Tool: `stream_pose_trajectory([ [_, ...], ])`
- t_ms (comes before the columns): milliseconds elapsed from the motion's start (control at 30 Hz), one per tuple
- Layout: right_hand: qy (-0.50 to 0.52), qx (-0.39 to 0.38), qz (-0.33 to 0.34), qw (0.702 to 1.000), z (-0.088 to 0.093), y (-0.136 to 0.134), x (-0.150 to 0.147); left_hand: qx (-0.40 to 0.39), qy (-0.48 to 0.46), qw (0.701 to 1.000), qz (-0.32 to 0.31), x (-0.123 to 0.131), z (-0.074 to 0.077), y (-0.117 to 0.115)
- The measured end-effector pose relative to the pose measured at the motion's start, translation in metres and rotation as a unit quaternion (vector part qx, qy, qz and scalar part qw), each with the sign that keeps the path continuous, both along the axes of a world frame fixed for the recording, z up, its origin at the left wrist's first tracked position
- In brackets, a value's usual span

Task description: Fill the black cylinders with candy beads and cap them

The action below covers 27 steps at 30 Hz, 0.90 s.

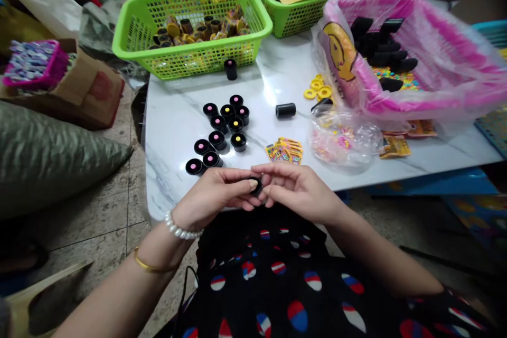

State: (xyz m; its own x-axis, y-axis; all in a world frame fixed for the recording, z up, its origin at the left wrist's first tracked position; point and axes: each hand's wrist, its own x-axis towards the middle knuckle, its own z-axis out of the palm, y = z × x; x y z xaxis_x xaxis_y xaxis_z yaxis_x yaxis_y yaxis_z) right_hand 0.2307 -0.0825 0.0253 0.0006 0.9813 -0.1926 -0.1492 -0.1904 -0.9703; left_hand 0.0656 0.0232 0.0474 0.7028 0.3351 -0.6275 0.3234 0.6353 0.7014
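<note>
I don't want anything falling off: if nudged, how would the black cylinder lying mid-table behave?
The black cylinder would probably roll, since it lies on its curved side on a smooth-looking table. Its glossy surface may feel slippery, and its even, straight-sided outline suggests it's stiff.

Black piece (258, 186) — partly hidden, sack (51, 161) — cut off

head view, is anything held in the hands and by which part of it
A black cup: the left hand grips it with the thumb at its rim. The right hand is at its other side; whether it grips too cannot be told.
</note>
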Motion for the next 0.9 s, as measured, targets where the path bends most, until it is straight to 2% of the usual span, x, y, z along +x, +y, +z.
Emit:
stream_pose_trajectory([
  [233, 0.064, -0.026, -0.043, 0.997, 0.002, 0.001, -0.006, -0.006, -0.011, 1.0, -0.011, -0.002, -0.003, 0.002],
  [633, 0.062, 0.0, -0.061, 0.996, -0.008, -0.002, -0.01, 0.003, 0.012, 1.0, 0.004, 0.0, 0.001, 0.0],
  [767, 0.018, 0.011, -0.068, 0.997, -0.01, -0.002, -0.013, 0.053, 0.038, 0.998, 0.015, 0.009, 0.003, -0.008],
  [900, 0.029, 0.008, -0.058, 0.998, -0.013, -0.001, -0.015, 0.127, 0.052, 0.991, 0.01, 0.016, 0.003, -0.014],
])
